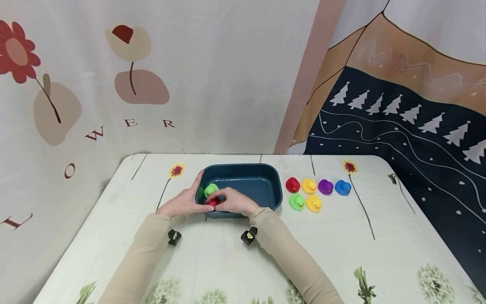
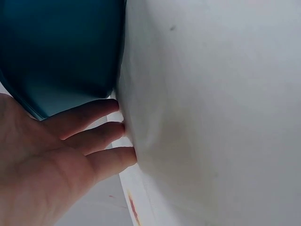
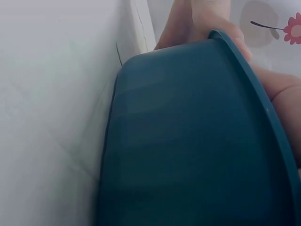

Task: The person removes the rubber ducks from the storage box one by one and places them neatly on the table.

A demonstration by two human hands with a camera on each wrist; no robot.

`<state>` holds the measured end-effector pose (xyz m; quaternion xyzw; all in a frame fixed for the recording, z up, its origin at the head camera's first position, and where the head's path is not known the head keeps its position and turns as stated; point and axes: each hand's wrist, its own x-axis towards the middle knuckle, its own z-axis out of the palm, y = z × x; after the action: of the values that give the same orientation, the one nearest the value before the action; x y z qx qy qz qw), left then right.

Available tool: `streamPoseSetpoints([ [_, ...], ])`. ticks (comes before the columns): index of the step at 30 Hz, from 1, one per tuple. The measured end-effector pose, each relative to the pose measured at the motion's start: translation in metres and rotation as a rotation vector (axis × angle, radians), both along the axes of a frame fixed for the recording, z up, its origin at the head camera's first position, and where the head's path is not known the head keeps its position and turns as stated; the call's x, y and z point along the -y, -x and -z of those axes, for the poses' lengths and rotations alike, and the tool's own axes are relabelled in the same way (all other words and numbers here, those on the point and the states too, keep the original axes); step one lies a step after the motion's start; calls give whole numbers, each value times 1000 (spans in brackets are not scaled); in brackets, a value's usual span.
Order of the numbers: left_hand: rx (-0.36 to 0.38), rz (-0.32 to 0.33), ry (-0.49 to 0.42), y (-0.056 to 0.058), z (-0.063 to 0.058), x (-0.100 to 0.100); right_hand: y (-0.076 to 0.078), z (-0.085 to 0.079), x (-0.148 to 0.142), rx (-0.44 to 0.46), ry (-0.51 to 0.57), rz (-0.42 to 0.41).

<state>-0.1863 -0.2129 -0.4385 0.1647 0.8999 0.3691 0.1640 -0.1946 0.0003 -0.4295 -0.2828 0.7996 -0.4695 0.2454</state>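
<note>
A dark blue rectangular bin (image 1: 243, 165) stands on the table, with a green toy duck (image 1: 210, 189) inside its left end. Close to that duck, at the near left corner, my right hand (image 1: 236, 202) pinches a red toy duck (image 1: 213, 202) mostly covered by the fingers. My left hand (image 1: 184, 203) spans the bin's left corner, thumb along the near rim and index finger up the left side. Its other fingers (image 2: 101, 134) stretch out fairly straight beside the bin in the left wrist view. The right wrist view is largely filled by the bin's outer wall (image 3: 188, 132).
Right of the bin sit several toy ducks: a red duck (image 1: 292, 185), two yellow ducks (image 1: 309, 185), a purple duck (image 1: 325, 187), a blue duck (image 1: 343, 188) and a green duck (image 1: 297, 202). A flower-print cloth (image 1: 224, 261) covers the table. Printed curtains hang behind.
</note>
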Motion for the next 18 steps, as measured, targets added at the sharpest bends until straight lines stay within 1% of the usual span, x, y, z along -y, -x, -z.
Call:
streamPoseSetpoints([
  [3, 1, 4, -1, 1, 1, -1, -1, 1, 0, -8, -9, 37],
  [8, -14, 9, 12, 2, 1, -1, -2, 2, -1, -88, -8, 68],
  [12, -20, 1, 14, 1, 0, -1, -3, 1, -6, -149, 36, 109],
  [18, -6, -17, 8, -1, 0, -2, -6, -3, -16, -191, 109, 170],
])
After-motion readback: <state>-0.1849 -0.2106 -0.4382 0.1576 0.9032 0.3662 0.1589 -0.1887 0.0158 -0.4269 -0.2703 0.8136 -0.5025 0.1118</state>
